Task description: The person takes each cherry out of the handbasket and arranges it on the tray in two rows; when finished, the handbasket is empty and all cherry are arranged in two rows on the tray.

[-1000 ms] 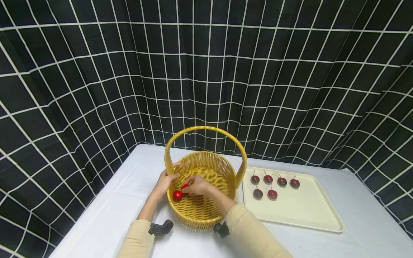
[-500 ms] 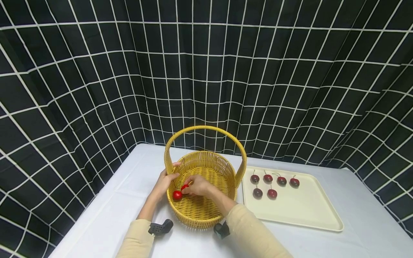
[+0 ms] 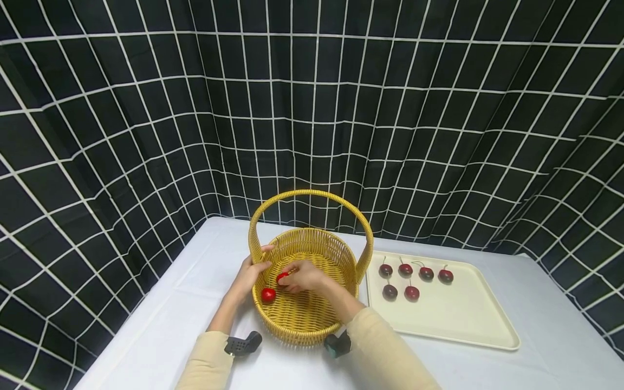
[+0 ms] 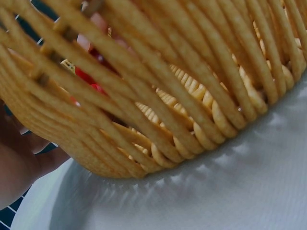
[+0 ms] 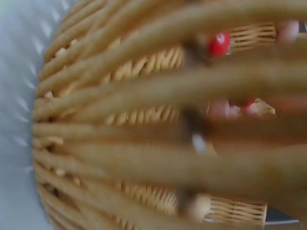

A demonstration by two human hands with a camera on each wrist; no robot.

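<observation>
A yellow wicker basket (image 3: 297,319) with a tall hoop handle stands on the table. My left hand (image 3: 247,278) grips its left rim, the thumb reaching over the edge. Inside, my right hand (image 3: 303,277) pinches a bright red cherry (image 3: 281,277), partly covered by the fingers. Another red cherry (image 3: 268,294) lies apart from it, against the basket's left wall. Through the basket's ribs (image 4: 192,81) the left wrist view shows bits of red, with the left hand (image 4: 19,165) at the edge. Blurred ribs (image 5: 120,153) fill most of the right wrist view; a red cherry (image 5: 219,44) shows between them.
Right of the basket lies a cream tray (image 3: 458,319) with several dark red cherries (image 3: 411,293) in two rows at its left and back. A white cloth (image 3: 214,254) covers the table. Black curtains with a white grid (image 3: 312,108) hang behind and at the sides.
My right hand has shifted slightly back and to the right with its cherry, widening the gap to the other red cherry. The left hand stays on the rim.
</observation>
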